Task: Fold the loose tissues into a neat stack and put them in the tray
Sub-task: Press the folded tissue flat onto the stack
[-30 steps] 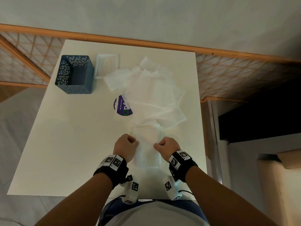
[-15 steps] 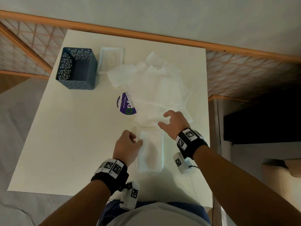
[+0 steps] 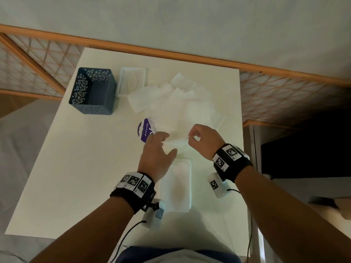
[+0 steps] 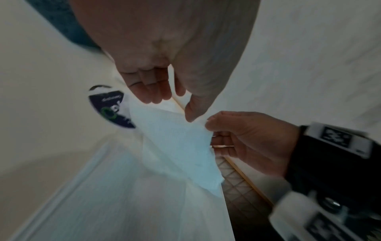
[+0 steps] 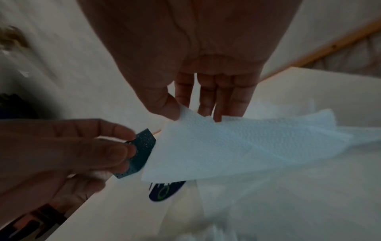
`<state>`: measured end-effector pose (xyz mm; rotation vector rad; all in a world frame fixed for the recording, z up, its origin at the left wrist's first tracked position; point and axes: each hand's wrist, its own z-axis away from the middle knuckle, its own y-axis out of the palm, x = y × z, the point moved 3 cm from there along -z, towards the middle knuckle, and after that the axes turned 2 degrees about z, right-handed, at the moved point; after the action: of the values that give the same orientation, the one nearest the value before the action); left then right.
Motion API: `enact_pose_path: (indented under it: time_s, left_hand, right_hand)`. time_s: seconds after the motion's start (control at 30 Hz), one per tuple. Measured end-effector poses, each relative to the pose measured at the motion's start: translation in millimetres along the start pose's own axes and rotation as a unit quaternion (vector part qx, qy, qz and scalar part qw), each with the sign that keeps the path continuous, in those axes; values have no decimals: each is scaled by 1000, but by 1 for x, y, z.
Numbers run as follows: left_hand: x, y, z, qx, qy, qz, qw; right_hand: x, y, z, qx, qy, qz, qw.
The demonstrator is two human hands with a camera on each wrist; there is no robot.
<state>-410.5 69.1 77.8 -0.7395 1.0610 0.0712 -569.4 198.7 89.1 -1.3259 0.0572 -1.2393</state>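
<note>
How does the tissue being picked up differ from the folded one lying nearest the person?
The lifted tissue hangs off the table, pinched at a corner by the right hand; the folded tissue lies flat, with no hand on it. The lifted one is unfolded and rumpled; the folded one is a narrow, tidy rectangle. Both are white.

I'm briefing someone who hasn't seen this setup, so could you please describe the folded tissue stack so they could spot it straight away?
Start at the white table and go to its near edge, just in front of the person. The folded tissue stack lies between the two forearms, nearer than the left hand and right hand. Unlike the loose tissues scattered farther back, it is one tidy, straight-edged rectangle.
</note>
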Motion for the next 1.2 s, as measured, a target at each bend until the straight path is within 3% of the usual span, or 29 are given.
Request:
enact_pose_path:
  time_s: [0.2, 0.5, 0.77, 0.97, 1.1, 1.2]
  left_hand:
    - [-40, -14, -40, 84, 94, -63, 990]
    - [-69, -42, -47, 48, 76, -7, 996]
    - [-111, -74, -32, 107, 128, 6, 986]
    - [-129, -100, -25, 96, 65, 183, 976]
    - [-127, -106, -22, 91, -16, 353, 931]
    - [-121, -104, -17, 107, -55, 393, 912]
  right_hand:
    - [20, -45, 12, -40, -94, -13, 995]
    - [28, -83, 16, -127, -85, -109, 982]
    - [50, -96, 31, -59, -81, -234, 967]
    - [57, -105, 41, -62, -75, -260, 961]
    - [63, -106, 49, -86, -66, -330, 938]
    - [65, -111, 54, -102, -50, -414, 903]
